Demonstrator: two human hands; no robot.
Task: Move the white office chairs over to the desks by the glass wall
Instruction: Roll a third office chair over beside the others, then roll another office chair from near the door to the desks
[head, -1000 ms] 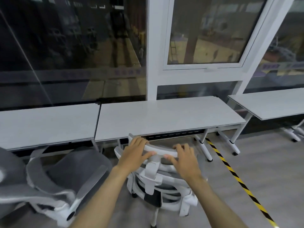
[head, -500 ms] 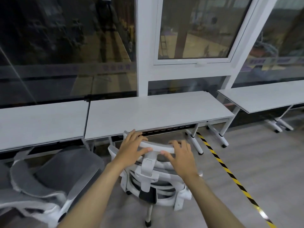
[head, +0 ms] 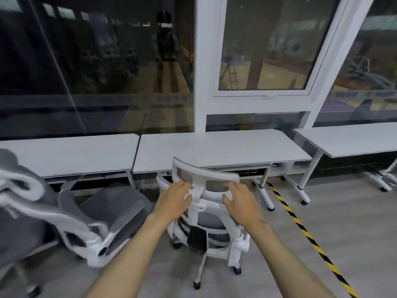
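Hands are working the back of a white office chair [head: 206, 214] right in the middle of the scene. The left hand [head: 175, 200] is lying on the left side of the headrest frame [head: 204, 175], fingers loosely spread and curling over the lower bar. The right hand [head: 240, 201] is doing the same on the right side, fingers fanned and resting on the frame rather than clamped hard, though the fingertips are partly hidden, so I cannot tell how firm the hold is.

The chair is facing the middle desk [head: 221, 147], its headrest sitting just near of the desk's front edge and its seat seemingly tucking under. That desk is standing against the glass wall [head: 96, 72] at the far side. So this chair is looking close to placed, maybe needing only a last nudge inward.

On the left, a second chair [head: 103, 214] is sitting near the left desk [head: 68, 153], turned at an angle rather than squared up. On the right, another desk [head: 348, 140] is showing no chair at it, past the yellow-and-black floor tape [head: 300, 224]. By my reckoning, the job is running partway through, with more chairs to be brought over.
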